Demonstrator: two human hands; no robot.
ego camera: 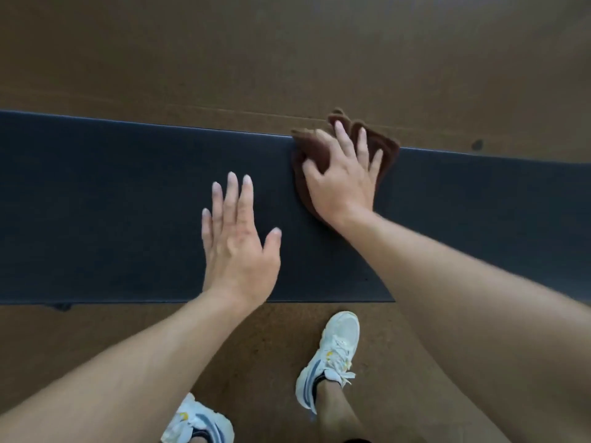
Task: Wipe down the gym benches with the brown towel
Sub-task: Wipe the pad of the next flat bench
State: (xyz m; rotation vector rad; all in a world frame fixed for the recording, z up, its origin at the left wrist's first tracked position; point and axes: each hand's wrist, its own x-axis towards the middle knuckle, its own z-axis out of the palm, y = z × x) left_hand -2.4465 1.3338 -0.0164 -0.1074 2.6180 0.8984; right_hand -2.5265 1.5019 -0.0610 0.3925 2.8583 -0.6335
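Head view: right hand [343,182] presses spread, straight fingers flat on the brown towel [311,155], bunched at the bench's [112,203] far edge, about one o'clock from centre. Left hand [238,247] lies flat on the dark pad at six o'clock, fingers straight, holding nothing. White sneakers [332,353] stand on the brown floor [287,59]; no writing is readable.

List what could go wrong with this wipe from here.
1. The brown towel is bunched and hangs over the bench's far edge; it could slip off onto the floor.
2. The right hand presses it with spread fingers, so it may crumple and miss strips.
3. The bare left hand rests flat on the pad, possibly re-soiling it.
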